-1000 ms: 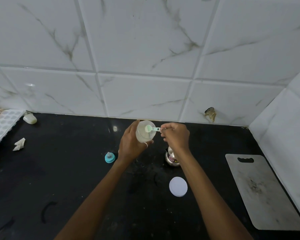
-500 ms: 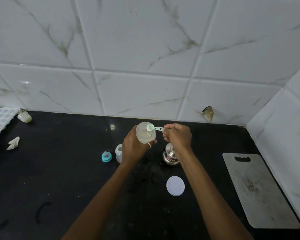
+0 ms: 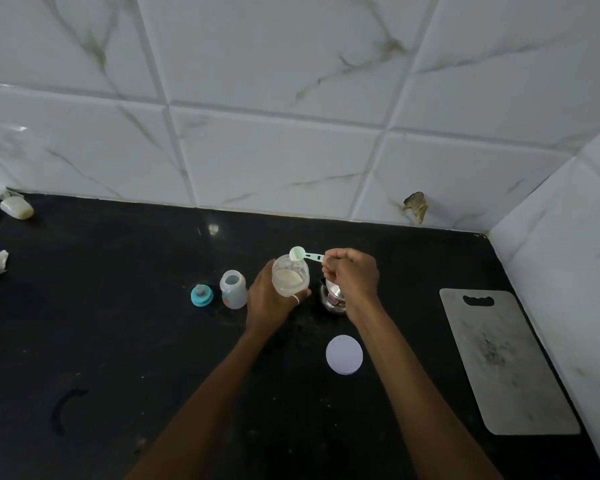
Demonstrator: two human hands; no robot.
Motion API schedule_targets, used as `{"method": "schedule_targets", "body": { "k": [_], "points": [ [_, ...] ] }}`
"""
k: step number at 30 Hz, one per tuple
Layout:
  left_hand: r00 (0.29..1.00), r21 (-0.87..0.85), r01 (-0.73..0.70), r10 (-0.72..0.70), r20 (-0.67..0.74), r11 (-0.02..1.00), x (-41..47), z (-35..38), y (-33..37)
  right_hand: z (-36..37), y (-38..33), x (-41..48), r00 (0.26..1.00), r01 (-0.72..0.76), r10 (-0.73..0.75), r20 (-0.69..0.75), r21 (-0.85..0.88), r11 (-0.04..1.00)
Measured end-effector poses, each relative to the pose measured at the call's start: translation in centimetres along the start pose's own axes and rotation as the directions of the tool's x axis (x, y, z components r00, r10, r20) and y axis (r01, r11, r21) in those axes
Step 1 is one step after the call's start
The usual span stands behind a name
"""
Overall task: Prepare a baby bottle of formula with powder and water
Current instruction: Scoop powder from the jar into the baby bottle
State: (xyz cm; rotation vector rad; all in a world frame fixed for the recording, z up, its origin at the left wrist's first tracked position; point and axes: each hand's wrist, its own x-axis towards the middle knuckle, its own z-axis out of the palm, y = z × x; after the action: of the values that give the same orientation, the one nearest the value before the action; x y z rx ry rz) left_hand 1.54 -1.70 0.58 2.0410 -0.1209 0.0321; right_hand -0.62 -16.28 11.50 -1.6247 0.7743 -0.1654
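Right grip pinches the scoop; left grip wraps the powder jar.
Scoop has just risen above the rim; the open baby bottle beside is likely next.

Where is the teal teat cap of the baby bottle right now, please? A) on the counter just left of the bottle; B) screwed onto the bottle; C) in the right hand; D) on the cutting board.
A: the teal teat cap sits on the black counter just left of the open baby bottle, apart from it; the right hand holds the scoop, the left hand the jar.
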Motion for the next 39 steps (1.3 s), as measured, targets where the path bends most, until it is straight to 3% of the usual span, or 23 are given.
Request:
{"method": "schedule_targets", "body": {
  "k": [7, 14, 20, 26, 29, 32, 39],
  "points": [
    [0.999, 0.006, 0.034, -0.034, 0.016, 0.999, 0.0, 1.2, -2.2, -0.3, 1.2, 0.3, 0.999, -0.029, 0.029, 0.020, 0.012, 1.000],
    [0.976, -0.015, 0.195, -0.193, 0.106, 0.981, -0.4, 1.1, -1.5, -0.5, 1.5, 0.2, 0.999, -0.044, 0.043, 0.022, 0.048, 0.998],
    [0.992, 0.017, 0.103, -0.104, 0.077, 0.995, -0.9, -0.6, 0.5, -0.1, 0.1, -0.1, 0.999, -0.008, 0.002, 0.049, 0.119, 0.993],
    [0.996, 0.174, -0.016, 0.030, -0.079, 0.985, -0.1, -4.8, 0.5, 1.1, -1.2, -0.8, 0.995, 0.011, -0.027, 0.100, 0.154, 0.988],
    [0.989, 0.146, 0.093, -0.074, -0.129, 0.985, 0.2, -6.8, -0.7, 2.1, -1.3, -1.0, 0.993, 0.022, -0.040, 0.116, 0.153, 0.988],
    [0.980, 0.114, 0.189, -0.180, -0.085, 0.975, 0.3, -8.1, -2.3, 3.2, -1.1, -1.1, 0.991, 0.023, -0.043, 0.129, 0.150, 0.988],
    [0.964, 0.124, 0.265, -0.265, -0.020, 0.956, 0.3, -8.1, -5.4, 5.1, -0.1, -1.2, 0.989, -0.019, 0.001, 0.148, 0.123, 0.992]
  ]
}}
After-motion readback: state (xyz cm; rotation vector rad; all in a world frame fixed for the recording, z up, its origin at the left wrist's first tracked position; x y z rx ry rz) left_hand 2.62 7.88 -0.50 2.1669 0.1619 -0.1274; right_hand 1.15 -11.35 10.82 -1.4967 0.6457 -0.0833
